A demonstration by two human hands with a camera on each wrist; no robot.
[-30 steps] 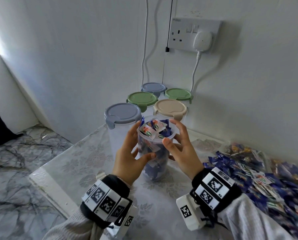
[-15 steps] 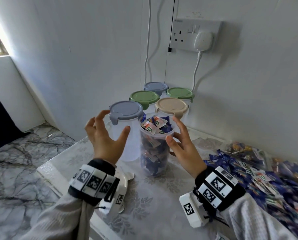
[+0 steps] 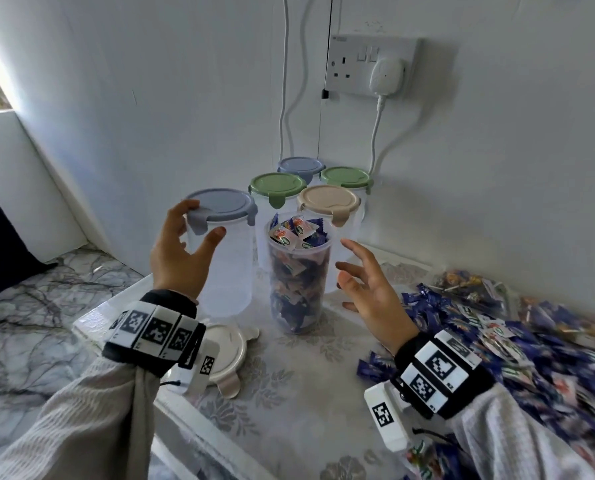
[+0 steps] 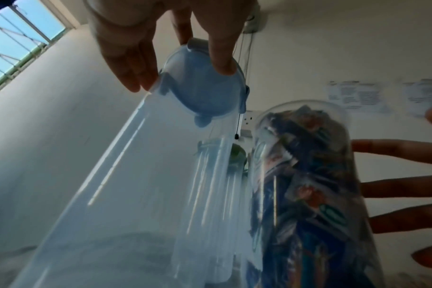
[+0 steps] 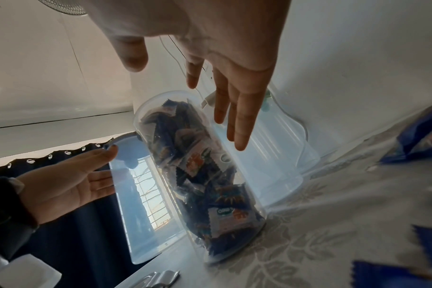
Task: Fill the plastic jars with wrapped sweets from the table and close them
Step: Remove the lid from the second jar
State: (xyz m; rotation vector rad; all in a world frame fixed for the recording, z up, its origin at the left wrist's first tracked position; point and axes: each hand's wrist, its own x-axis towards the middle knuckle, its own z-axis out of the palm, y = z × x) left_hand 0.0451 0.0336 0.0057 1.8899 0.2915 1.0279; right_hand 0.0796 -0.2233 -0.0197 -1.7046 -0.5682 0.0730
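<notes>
The full jar [image 3: 297,275] stands upright on the desk [image 3: 289,393], open-topped, sweets heaped to its rim. Its loose lid [image 3: 228,355] lies flat just left of it, under the left wrist. The left hand [image 3: 181,251] is spread around the empty blue-lidded jar [image 3: 219,251], fingertips at its lid. The right hand [image 3: 368,289] hangs spread just right of the full jar, not touching. The lid lies nearer the left hand, which probably suits fetching it.
</notes>
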